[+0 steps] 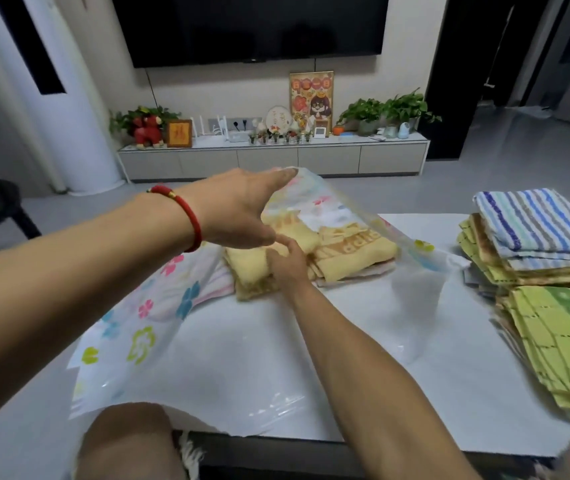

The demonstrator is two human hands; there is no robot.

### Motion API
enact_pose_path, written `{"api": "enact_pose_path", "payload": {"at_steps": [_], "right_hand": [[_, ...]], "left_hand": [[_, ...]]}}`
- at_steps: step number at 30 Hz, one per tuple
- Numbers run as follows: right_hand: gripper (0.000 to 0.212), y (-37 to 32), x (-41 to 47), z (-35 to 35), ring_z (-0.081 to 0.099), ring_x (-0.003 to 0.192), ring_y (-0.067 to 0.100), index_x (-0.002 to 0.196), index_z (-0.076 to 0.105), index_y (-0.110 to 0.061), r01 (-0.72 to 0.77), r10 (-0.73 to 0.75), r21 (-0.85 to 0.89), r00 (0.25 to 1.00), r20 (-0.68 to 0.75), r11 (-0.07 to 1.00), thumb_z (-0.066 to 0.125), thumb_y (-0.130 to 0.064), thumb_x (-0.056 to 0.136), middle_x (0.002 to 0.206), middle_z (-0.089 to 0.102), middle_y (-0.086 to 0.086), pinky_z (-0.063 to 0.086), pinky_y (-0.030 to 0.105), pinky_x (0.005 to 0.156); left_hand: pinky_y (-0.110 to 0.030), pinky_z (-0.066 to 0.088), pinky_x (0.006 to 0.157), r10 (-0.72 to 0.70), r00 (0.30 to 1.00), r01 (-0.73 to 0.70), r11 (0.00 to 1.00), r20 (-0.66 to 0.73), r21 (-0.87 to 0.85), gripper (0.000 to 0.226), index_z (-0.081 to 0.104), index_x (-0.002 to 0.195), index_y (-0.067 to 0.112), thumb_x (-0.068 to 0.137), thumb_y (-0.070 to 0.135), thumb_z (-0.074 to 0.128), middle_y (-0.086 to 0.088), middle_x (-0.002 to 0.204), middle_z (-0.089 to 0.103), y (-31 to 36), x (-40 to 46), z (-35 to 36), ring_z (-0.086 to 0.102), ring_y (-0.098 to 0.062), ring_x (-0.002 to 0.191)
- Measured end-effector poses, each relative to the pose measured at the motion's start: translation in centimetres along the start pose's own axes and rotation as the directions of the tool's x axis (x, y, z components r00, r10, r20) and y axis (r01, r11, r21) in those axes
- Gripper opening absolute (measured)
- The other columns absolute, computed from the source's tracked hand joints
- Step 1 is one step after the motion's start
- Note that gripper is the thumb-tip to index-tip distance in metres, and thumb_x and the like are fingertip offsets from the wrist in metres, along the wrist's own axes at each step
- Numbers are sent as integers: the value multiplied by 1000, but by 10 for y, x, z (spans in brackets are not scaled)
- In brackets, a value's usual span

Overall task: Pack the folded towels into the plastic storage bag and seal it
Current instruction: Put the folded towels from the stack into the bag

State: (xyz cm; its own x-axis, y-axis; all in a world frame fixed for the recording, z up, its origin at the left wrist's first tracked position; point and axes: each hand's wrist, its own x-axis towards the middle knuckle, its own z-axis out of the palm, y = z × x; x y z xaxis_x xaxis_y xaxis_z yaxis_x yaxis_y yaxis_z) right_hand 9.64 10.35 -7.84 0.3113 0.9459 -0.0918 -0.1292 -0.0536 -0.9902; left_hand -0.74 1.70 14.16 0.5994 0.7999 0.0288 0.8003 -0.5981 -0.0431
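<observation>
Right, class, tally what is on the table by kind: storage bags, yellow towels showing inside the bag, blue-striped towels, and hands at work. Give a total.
plastic storage bag: 1
yellow towels showing inside the bag: 2
blue-striped towel: 1
hands: 2, the left hand and the right hand
Total: 6

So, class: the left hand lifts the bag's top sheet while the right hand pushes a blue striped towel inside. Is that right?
Not quite. The head view shows the right hand pushing a yellow towel into the bag; the blue striped towel lies on the stack at the right. The left hand does lift the top sheet.
</observation>
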Motion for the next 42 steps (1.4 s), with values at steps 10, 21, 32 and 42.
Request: {"api": "enact_pose_path", "payload": {"at_steps": [10, 21, 32, 42], "right_hand": [[49, 30, 7, -7, 70, 83, 33, 145, 53, -14, -134, 137, -92, 990, 22, 987, 55, -5, 97, 128, 65, 23, 63, 49, 86], [18, -50, -103, -221, 72, 60, 18, 93, 79, -16, 223, -29, -570, 944, 329, 791, 62, -10, 96, 79, 79, 6, 55, 29, 57], [51, -64, -129, -458, 47, 133, 45, 152, 47, -25, -521, -64, -829, 838, -542, 204, 47, -22, 100, 148, 52, 25, 43, 49, 110], [49, -74, -131, -451, 61, 110, 36, 132, 63, -31, -460, -93, -779, 834, -543, 425, 68, -9, 88, 133, 62, 12, 55, 42, 88]], "left_hand": [[-35, 33, 109, 7, 1000, -9, 998, -22, -69, 91, 10, 156, 31, 85, 24, 66, 3, 160, 27, -5, -4, 15, 36, -23, 137], [-47, 34, 110, -21, 998, 11, 989, -66, -146, 89, 13, 154, 35, 83, 32, 66, 0, 155, 38, 23, 7, 69, 36, -35, 133], [-48, 40, 104, -17, 994, -4, 982, -109, -190, 86, 22, 153, 32, 81, 33, 69, -8, 147, 49, 73, 47, 84, 42, -38, 128], [-64, 35, 106, 10, 999, -13, 998, -39, -67, 79, 15, 151, 45, 85, 50, 59, 4, 161, 23, 51, 22, 96, 25, -38, 141]]}}
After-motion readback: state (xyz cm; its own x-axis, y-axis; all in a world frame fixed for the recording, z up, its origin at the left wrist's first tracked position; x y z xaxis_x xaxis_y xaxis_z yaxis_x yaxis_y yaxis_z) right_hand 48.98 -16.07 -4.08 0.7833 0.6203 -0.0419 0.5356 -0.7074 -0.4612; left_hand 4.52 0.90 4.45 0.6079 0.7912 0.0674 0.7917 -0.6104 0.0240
